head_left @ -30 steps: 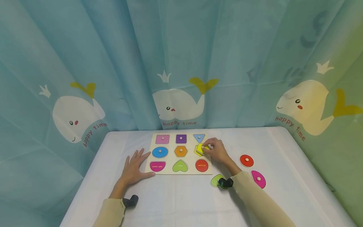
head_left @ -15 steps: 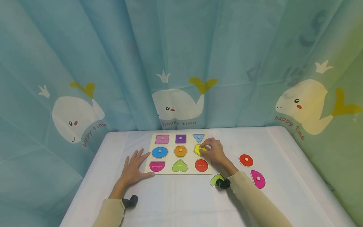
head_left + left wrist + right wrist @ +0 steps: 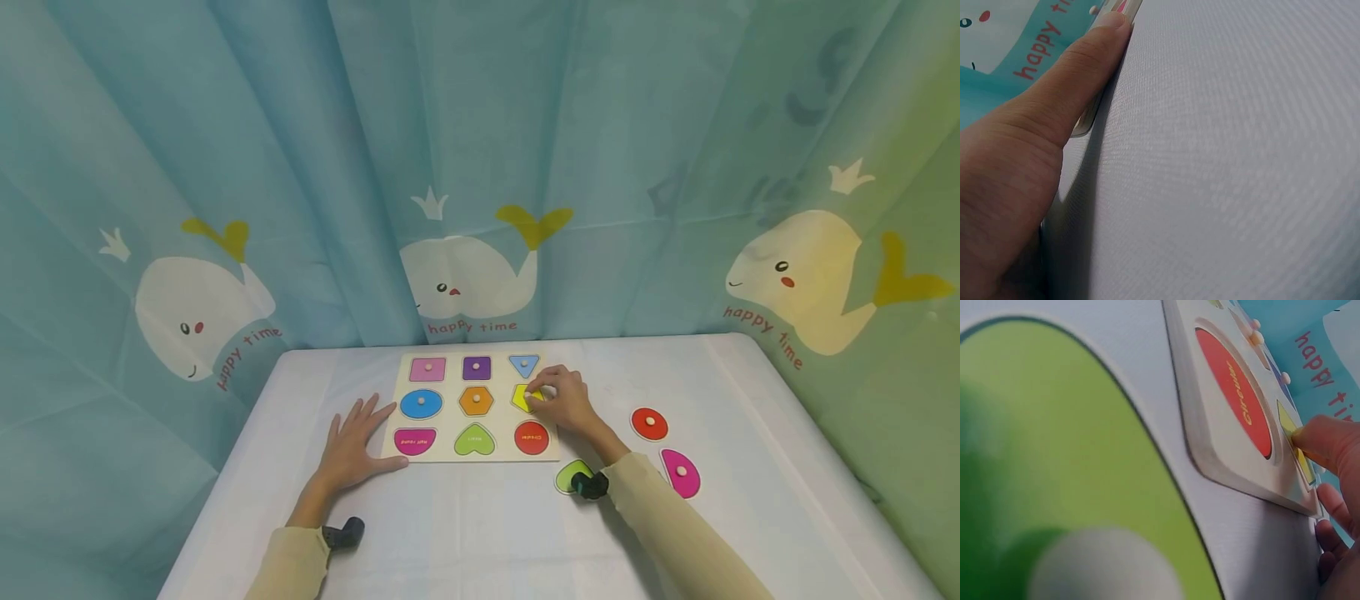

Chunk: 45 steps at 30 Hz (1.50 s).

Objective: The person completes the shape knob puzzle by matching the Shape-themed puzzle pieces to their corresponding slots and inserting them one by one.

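Observation:
A wooden shape-puzzle board (image 3: 444,422) lies at the far middle of the table. With thumb and forefinger, my right hand (image 3: 567,404) pinches the knob of a yellow puzzle piece (image 3: 519,395), which lies flat in the board's right-hand middle space. In the right wrist view the thumb tip overlaps that yellow piece (image 3: 1286,422), and the fingers partly cover it. My left hand (image 3: 351,450) rests at the board's left edge, fingers spread. Its thumb (image 3: 1075,69) lies along the near edge in the left wrist view.
Loose knobbed pieces lie right of the board: a red disc (image 3: 649,424), a magenta half-round (image 3: 681,474) and a green heart (image 3: 568,475), partly covered by the right wrist camera (image 3: 589,485). A whale-print curtain (image 3: 480,167) hangs behind the table (image 3: 480,533).
The yellow piece, tilted and offset over its space a second ago, has gone down flat into it, with my right hand shifting slightly left. My left hand has stayed put.

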### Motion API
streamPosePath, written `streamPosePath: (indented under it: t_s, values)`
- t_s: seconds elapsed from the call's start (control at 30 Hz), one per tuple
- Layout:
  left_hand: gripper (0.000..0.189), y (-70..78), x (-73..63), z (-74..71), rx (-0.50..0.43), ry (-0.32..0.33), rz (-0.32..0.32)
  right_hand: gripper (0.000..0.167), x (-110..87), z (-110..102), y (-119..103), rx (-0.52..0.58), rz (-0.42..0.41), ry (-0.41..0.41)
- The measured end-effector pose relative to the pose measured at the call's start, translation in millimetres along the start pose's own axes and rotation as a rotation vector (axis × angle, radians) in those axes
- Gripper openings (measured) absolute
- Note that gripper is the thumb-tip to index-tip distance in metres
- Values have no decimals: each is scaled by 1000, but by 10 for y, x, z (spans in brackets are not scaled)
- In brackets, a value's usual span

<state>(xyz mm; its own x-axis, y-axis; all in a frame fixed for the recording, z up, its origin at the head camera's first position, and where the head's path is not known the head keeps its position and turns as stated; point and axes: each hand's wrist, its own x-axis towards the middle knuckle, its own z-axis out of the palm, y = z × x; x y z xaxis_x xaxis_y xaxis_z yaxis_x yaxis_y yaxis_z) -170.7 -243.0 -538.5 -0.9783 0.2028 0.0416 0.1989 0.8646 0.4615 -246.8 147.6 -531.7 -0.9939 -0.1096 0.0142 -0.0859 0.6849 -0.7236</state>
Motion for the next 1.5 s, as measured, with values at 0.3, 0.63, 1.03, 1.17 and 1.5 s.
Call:
streamPosePath:
  t_s: [0.3, 0.63, 1.03, 1.17, 1.5]
  values:
    - [100, -4, 0, -10, 4, -8, -15, 10, 12, -11, 0, 6, -11, -17]
    - [101, 4, -11, 4, 4, 6, 3, 12, 19, -13, 51, -2, -56, -23]
    - [101, 11, -1, -18, 6, -16, -11, 13, 13, -12, 55, 3, -50, -24]
    - [101, 20, -2, -25, 10, -26, -19, 12, 4, -15, 57, 9, -60, -24]
    - [100, 20, 4, -23, 7, -22, -16, 11, 6, -30, 55, 0, -69, -24]
